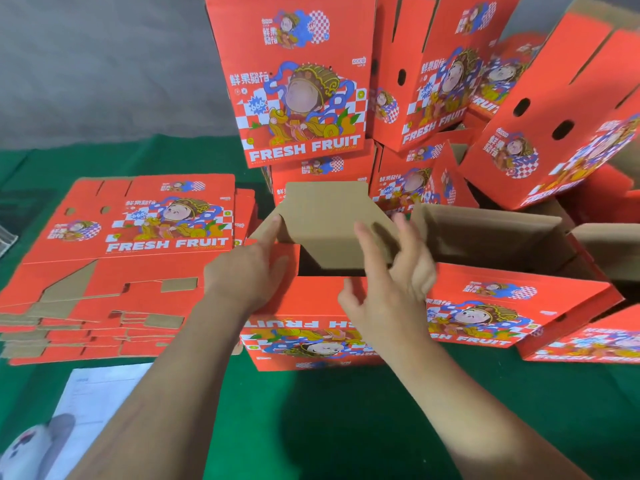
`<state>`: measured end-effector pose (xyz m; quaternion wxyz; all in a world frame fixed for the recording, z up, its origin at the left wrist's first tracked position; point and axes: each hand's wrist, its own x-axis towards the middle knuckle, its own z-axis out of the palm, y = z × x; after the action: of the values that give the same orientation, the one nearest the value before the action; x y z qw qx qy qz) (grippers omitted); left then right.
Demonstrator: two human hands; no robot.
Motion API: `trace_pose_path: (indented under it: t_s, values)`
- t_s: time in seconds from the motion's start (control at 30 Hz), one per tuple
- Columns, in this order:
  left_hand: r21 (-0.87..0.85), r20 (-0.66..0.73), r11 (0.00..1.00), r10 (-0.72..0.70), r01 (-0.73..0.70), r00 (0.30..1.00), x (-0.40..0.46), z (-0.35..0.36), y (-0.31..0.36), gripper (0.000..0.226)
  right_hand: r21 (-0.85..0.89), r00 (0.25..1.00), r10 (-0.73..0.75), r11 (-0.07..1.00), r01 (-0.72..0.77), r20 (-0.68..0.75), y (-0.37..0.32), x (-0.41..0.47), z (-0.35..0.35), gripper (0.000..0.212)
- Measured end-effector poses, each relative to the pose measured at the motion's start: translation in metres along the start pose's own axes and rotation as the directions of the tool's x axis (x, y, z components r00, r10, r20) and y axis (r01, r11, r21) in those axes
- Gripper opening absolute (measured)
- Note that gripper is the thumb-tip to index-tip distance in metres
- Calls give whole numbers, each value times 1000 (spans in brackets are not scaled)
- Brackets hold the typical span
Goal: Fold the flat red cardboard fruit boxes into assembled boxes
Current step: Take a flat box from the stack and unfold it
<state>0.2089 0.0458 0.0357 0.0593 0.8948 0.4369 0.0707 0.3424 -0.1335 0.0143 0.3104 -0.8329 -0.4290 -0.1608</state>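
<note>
Packing workshop: stacked fruit boxes (304, 84), green table (311, 410).

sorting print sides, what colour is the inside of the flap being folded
Plain brown cardboard, unprinted, on the flap the hands are folding; the head view shows it.

Your head camera looks forward and down, close over your two forearms, across the green table (329, 410) toward stacked boxes (304, 81) and a grey wall (104, 64).
</note>
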Motion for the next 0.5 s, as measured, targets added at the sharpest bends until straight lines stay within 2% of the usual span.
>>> trace_pose_path:
  t_s: [0.03,0.07,0.13,0.23,0.3,0.4,0.5]
  values:
    - [3,-13,1000,3,-3,1000,2,1,1,64,2,997,42,999,-41,-69,0,-3,-1,95]
    - [-3,-23,1000,4,-4,1000,3,2,2,64,-9,993,83,996,-84,-79,1,-4,-2,102]
    - [-28,-40,1000,-8,7,999,3,5,2,63,-49,990,134,990,-136,-34,4,-2,-2,111]
    - [-83,-76,996,-46,40,996,1,8,-3,60,-7,982,180,983,-181,-56,7,0,-4,111]
    - [-101,-86,993,-64,55,994,0,10,-7,60,75,987,128,990,-121,-94,10,-2,-5,108]
    - [-107,-86,991,-93,84,992,2,14,-8,66,105,991,82,992,-71,-102,13,-8,-5,107]
    - [-110,-94,990,-101,90,990,6,16,-8,72,191,999,47,981,-44,-11,18,-7,-8,101]
